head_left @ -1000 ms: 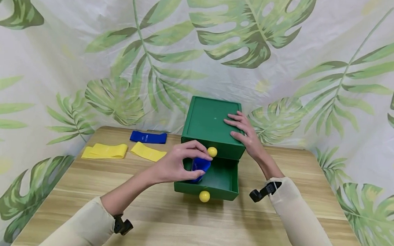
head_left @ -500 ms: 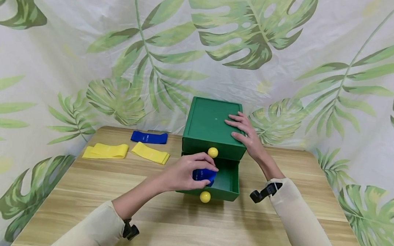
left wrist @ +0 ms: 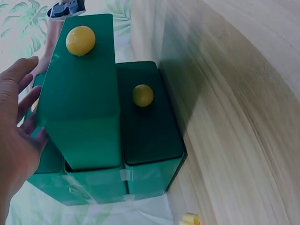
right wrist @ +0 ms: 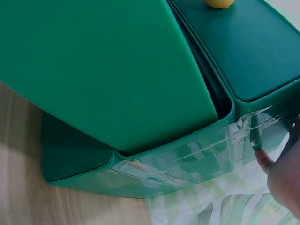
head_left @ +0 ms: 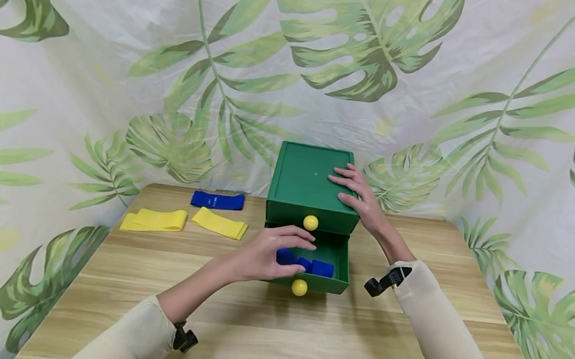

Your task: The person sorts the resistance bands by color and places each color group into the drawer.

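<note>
A big cloth with green leaves [head_left: 344,40] hangs behind my table. The table [head_left: 261,333] is striped wood, and its back edge runs close to the cloth. A green box [head_left: 302,177] stands near that back edge, about the middle. Wood runs out to both sides of it and toward my tummy, so my arms have room there. The middle drawer [head_left: 331,286] sticks out at me, with low walls for edges. My left hand [head_left: 260,253] is over the left part of the drawer, with a wide gap between thumb and fingers. I can't tell if they touch anything blue. My right hand [head_left: 365,204] rests on the right side of the box top, fingers spread. Left of the box lie one yellow band [head_left: 153,220] and a second yellow band [head_left: 218,223], just beside each other. A blue band [head_left: 217,200] lies behind them. Some blue pieces [head_left: 322,269] sit inside the drawer, by its front wall; my hand hides part of them. Smallest are the round yellow knobs [head_left: 299,287].
</note>
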A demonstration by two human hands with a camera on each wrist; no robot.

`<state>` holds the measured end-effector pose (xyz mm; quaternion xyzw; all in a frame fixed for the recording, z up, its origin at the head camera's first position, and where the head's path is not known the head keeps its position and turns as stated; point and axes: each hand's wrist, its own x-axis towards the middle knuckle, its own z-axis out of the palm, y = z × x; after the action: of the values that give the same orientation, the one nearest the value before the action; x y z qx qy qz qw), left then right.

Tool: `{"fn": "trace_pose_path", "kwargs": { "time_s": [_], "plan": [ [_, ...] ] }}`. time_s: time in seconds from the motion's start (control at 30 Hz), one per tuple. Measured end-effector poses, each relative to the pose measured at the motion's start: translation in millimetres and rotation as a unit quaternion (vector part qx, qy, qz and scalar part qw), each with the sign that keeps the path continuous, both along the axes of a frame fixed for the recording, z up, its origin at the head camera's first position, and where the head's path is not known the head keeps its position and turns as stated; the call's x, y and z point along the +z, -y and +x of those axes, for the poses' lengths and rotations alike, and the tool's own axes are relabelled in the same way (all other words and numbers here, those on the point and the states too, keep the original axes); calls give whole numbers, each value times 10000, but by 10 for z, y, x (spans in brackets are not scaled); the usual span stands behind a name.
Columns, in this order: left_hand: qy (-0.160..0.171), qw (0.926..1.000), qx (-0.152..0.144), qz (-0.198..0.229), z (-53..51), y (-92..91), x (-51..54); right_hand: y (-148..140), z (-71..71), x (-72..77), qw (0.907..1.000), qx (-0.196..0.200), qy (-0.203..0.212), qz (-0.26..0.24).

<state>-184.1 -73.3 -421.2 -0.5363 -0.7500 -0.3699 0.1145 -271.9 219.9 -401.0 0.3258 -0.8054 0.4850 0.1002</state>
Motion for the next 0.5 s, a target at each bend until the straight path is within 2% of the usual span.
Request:
{"fn": "trace_pose_path", "kwargs": {
  "time_s": [0.33,0.5],
  "plan": [
    [640,9977,-53,198,-27,258,94,-4,-3,1,10000,-26,-14,2],
    [685,9965,58,478,-57,478,172,2,-6,-1,10000,-3,-2,-27]
  ]
}}
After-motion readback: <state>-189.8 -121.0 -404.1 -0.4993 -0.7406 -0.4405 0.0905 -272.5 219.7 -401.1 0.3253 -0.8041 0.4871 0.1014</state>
